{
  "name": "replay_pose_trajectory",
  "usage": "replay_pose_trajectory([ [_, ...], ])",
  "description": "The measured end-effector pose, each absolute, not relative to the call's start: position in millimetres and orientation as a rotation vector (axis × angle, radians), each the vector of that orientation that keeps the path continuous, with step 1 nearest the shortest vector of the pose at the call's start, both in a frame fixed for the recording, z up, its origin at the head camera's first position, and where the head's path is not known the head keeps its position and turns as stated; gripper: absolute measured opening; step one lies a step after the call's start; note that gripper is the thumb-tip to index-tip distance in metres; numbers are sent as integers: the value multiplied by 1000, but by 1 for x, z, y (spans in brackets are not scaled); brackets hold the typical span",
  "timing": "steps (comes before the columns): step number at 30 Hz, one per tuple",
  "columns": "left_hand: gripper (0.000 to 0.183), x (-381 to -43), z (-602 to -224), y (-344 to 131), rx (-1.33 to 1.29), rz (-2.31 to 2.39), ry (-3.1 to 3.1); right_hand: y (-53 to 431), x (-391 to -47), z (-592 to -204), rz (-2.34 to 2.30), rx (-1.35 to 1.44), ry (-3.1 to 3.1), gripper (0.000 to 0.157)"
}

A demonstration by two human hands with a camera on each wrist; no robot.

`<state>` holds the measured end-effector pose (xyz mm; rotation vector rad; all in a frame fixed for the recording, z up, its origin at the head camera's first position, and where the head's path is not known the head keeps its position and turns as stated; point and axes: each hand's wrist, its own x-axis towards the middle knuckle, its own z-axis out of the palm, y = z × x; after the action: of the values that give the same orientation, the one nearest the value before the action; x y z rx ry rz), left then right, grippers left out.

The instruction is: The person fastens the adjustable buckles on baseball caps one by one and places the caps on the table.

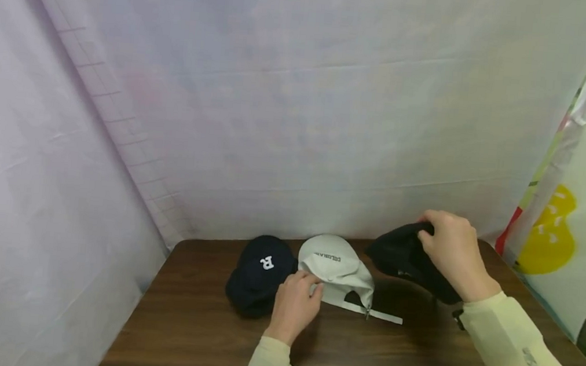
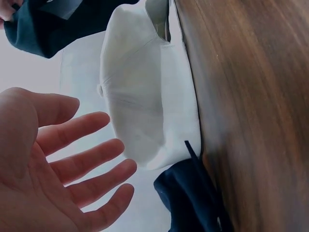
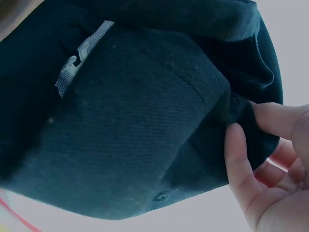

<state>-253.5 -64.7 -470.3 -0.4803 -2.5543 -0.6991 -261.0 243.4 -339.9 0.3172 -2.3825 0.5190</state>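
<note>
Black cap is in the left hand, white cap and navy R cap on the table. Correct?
No: the right hand holds the black cap, per the head view. The white cap and navy R cap are on the table.

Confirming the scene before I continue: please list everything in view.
table: one, brown, lower centre
navy cap: one, navy, on table, left
white cap: one, white, on table, middle
black cap: one, black, held, right side
sheeting: unclear count, pale, behind and beside table
yellow print: one, yellow, on right sheeting
sleeves: two, pale yellow, both forearms
dark bands: two, black, at sleeve ends
left grip: one, bare, beside white cap, empty
right grip: one, bare, pinching black cap
</note>
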Motion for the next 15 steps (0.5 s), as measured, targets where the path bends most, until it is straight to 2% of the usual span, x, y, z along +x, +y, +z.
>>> replay_pose_trajectory([
  [15, 16, -251, -462, -77, -458, -648, -2542, 203, -260, -285, 479, 461, -2260, 14],
])
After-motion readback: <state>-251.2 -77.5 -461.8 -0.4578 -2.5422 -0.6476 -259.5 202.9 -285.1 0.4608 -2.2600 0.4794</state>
